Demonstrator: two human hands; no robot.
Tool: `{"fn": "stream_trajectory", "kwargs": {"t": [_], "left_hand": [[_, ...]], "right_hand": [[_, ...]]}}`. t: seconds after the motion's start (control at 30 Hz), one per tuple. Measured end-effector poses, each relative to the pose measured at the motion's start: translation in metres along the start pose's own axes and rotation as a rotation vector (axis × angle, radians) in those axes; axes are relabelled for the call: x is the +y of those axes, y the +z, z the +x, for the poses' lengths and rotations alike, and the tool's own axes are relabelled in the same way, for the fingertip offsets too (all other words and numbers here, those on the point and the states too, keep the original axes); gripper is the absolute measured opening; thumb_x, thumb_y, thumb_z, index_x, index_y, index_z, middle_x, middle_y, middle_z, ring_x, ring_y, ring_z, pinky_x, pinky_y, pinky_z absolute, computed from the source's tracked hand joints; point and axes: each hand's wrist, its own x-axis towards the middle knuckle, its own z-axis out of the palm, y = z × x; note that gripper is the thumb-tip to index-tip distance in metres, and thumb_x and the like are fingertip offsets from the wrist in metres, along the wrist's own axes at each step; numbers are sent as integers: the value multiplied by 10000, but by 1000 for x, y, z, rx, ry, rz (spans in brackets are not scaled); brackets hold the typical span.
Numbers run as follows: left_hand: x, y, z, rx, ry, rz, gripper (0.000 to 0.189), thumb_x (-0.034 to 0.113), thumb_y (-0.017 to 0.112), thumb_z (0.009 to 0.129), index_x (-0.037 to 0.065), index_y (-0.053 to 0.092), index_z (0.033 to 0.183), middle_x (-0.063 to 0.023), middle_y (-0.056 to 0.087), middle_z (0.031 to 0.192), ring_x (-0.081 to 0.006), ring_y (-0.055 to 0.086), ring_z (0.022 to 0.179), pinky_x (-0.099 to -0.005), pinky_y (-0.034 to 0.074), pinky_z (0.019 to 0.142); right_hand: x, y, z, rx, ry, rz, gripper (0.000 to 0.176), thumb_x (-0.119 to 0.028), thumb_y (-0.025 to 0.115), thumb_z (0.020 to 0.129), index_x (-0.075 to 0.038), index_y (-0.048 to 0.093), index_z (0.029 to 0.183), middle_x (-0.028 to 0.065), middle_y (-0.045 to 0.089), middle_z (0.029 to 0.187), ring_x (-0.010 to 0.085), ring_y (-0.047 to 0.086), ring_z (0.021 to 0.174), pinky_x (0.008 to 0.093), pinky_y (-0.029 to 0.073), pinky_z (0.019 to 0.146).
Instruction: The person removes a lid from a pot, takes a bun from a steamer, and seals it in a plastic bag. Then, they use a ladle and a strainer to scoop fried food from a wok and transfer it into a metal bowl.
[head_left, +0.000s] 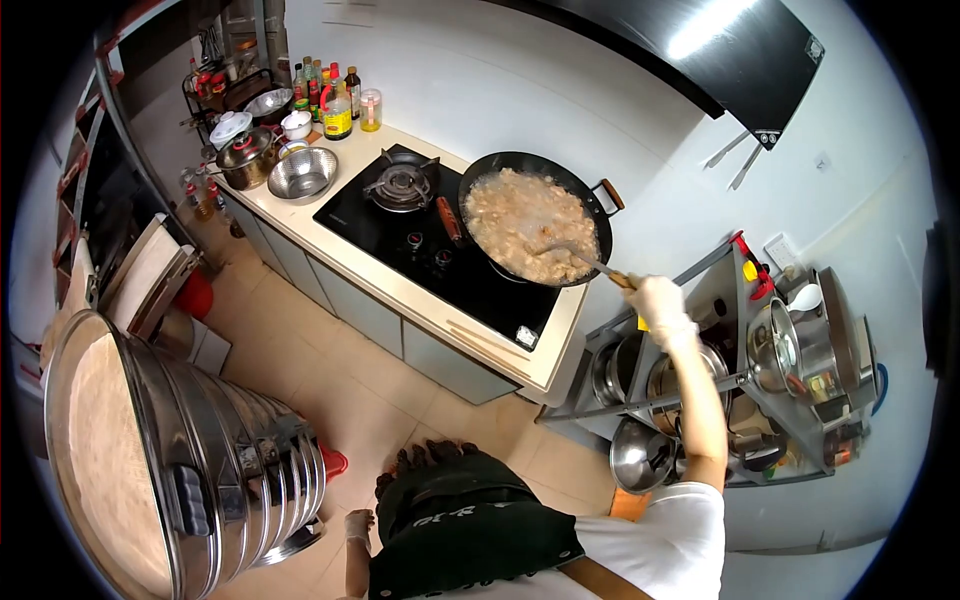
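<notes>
My right hand [660, 308], in a pale thin glove, is closed around the handle of a cooking spatula [600, 265]. The spatula's metal end is partly sunk in pale, chunky food [525, 215] in bubbling liquid. That food fills much of a black wok [478, 172] with wooden grips, on the right burner of the stove [350, 208]. Down by my dark apron [470, 520] hangs my left hand [360, 524], also gloved and away from the stove. It touches nothing that I can see, and its fingers are too small to read.
Left of the stove, a metal colander [303, 174], a lidded pot [245, 160] and several bottles stand on the counter [460, 335]. A tall metal steamer stack [215, 470] stands at lower left. At right, a rack [715, 385] holds pans and bowls. A range hood [690, 60] hangs above.
</notes>
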Motion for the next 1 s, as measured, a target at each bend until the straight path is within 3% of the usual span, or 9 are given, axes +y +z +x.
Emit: {"fn": "stream_trajectory", "kwargs": {"t": [0.13, 0.4, 0.57, 0.6, 0.73, 0.83, 0.93, 0.97, 1.0], "left_hand": [[9, 4, -5, 58, 80, 55, 119, 152, 659, 793, 35, 660, 810, -62, 608, 608, -145, 528, 449, -262, 389, 409], [-26, -17, 4, 12, 4, -33, 79, 119, 633, 788, 44, 644, 764, -48, 575, 576, -134, 485, 424, -264, 357, 388], [-30, -17, -17, -63, 65, 160, 107, 120, 593, 816, 30, 641, 781, -51, 582, 593, -139, 490, 436, -271, 357, 398], [-32, -17, -17, -73, 100, 188, 114, 128, 592, 820, 32, 643, 788, -50, 586, 600, -140, 498, 443, -273, 363, 402], [-36, -14, -9, -115, 248, 302, 141, 163, 589, 837, 38, 651, 815, -48, 605, 626, -145, 527, 468, -279, 387, 418], [-23, -22, 12, -198, -62, -67, 143, 181, 602, 836, 51, 658, 817, -49, 609, 619, -150, 535, 459, -286, 394, 415], [-5, -13, 5, 15, 35, 142, 139, 195, 609, 830, 68, 658, 801, -49, 610, 608, -155, 534, 448, -295, 391, 409], [-6, -20, 25, -101, 30, 155, 136, 208, 623, 821, 87, 642, 762, -45, 607, 601, -157, 529, 444, -302, 384, 404], [-5, -21, 25, -35, 35, 164, 135, 207, 627, 818, 90, 634, 751, -42, 601, 598, -157, 526, 444, -303, 382, 403]], "right_hand": [[-14, 48, 23, 15, -37, 28, 246, -329, 618, 864, -108, 681, 953, 147, 683, 799, 335, 667, 778, 437, 531, 705], [13, -42, -7, 52, 86, -78, 248, -325, 651, 833, -92, 693, 907, 143, 681, 783, 322, 666, 759, 414, 525, 697], [17, 27, 21, 13, 76, -66, 195, -248, 664, 790, -64, 728, 777, 168, 688, 795, 335, 683, 779, 419, 546, 717], [13, 43, 31, -82, 106, -77, 213, -287, 656, 826, -85, 713, 862, 165, 686, 841, 334, 673, 830, 415, 540, 748], [-3, 103, 56, 25, 175, 150, 269, -310, 653, 821, -57, 713, 891, 193, 683, 855, 364, 665, 848, 441, 529, 768], [-26, 111, 61, 28, 442, 511, 322, -335, 665, 834, -24, 715, 902, 231, 676, 941, 370, 649, 957, 444, 508, 841], [-39, 143, 78, 60, 554, 737, 304, -309, 690, 827, -17, 718, 908, 244, 669, 964, 380, 647, 961, 437, 506, 831], [-39, 160, 86, 94, 554, 787, 291, -286, 700, 824, -6, 716, 901, 254, 665, 976, 385, 646, 968, 433, 504, 820], [-40, 154, 87, 69, 558, 801, 292, -285, 698, 825, -3, 715, 900, 256, 665, 971, 387, 646, 968, 431, 504, 818]]}}
